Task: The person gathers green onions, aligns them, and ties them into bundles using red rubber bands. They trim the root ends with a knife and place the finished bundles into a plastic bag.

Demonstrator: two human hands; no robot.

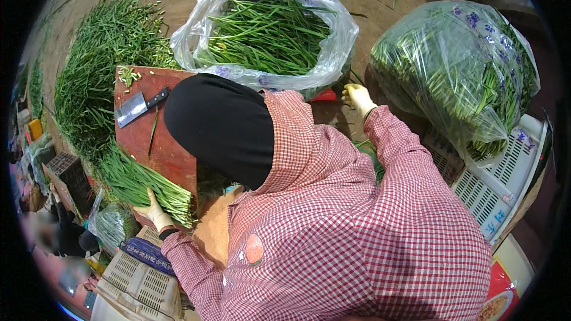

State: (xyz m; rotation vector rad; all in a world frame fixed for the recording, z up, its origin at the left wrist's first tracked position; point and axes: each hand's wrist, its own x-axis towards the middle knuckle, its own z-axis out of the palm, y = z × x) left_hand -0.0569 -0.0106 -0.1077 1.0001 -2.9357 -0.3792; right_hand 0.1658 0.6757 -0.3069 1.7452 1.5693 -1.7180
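Neither of my own hands is in view. Before me a person in a red-and-white checked shirt [401, 249] and a black head covering [218, 129] bends forward. That person's gloved left hand [156, 213] rests on a bundle of green garlic chives [147, 183], pale stem ends towards the right. Their gloved right hand [358, 97] is raised beside an open plastic bag [343, 53], its fingers partly curled; whether it holds anything is unclear. A cleaver [136, 108] lies on a red board [169, 151] with cut stem bits and one loose blade.
A heap of loose greens [98, 62] lies left of the board. A full plastic bag of chives [455, 71] leans over a white slotted crate [486, 196] at right. Another slotted crate [138, 281] stands lower left. Other people are at far left.
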